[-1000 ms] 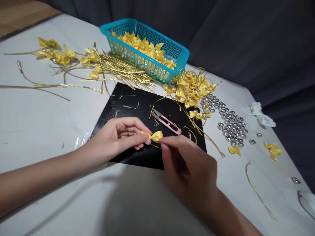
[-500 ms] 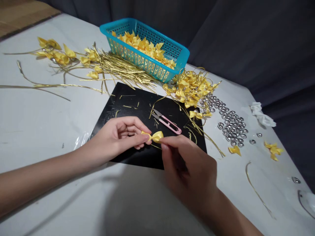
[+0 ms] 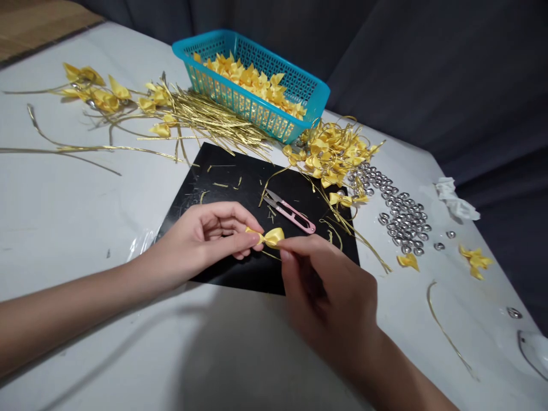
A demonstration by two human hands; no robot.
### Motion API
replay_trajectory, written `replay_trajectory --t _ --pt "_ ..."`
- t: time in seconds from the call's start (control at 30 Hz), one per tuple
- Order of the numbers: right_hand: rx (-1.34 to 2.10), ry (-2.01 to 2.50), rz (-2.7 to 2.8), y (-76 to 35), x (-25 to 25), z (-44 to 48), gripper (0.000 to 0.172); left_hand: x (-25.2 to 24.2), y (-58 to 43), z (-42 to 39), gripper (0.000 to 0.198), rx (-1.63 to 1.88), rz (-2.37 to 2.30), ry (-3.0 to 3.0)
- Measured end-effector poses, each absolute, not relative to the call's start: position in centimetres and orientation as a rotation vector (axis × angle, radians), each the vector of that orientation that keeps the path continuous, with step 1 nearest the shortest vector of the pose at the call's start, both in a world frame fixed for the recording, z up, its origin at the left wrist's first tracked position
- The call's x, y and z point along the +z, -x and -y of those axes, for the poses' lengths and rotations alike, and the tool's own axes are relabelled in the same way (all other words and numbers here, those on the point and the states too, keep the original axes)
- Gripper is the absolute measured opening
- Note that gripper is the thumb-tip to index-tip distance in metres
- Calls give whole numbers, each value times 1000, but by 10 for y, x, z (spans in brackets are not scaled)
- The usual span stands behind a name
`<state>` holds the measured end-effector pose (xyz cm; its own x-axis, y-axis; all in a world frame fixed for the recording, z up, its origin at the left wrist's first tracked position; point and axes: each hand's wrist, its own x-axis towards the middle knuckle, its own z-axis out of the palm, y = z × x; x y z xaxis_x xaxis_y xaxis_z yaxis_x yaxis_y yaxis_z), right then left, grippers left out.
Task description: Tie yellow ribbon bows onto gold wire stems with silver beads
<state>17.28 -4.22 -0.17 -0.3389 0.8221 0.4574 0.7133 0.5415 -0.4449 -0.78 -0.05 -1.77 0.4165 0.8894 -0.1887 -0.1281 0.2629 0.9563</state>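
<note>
A small yellow satin ribbon bow (image 3: pixel 274 236) is held above a black mat. My left hand (image 3: pixel 218 234) pinches its left loop between thumb and forefinger, the other fingers curled behind. At the bow's right edge, my right hand (image 3: pixel 327 277) is closed, thumb and forefinger pressed together on a thin gold cord (image 3: pixel 270 255) that passes beneath the bow. Exactly where those fingertips grip is partly hidden. Pink-handled thread snips (image 3: pixel 293 214) lie on the black mat (image 3: pixel 240 279) just beyond my hands, among short gold cord scraps.
A teal basket (image 3: pixel 317 108) of yellow bows stands at the back. Before it lies a bundle of gold cords (image 3: pixel 214 120). Corded bows (image 3: pixel 329 148) are heaped right of it, beside scattered silver beads (image 3: pixel 405 220). More bows (image 3: pixel 105 100) lie at left; a white crumpled piece (image 3: pixel 456 200) is far right.
Both hands keep the same pinch on the bow and cord, with hardly any movement. The view has shifted very slightly.
</note>
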Motion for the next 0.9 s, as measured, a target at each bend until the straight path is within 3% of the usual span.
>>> replay_trajectory --t 0.9 --pt "229 1208 2114 -173 -2 41 12 -20 7 1 5 818 -892 -1086"
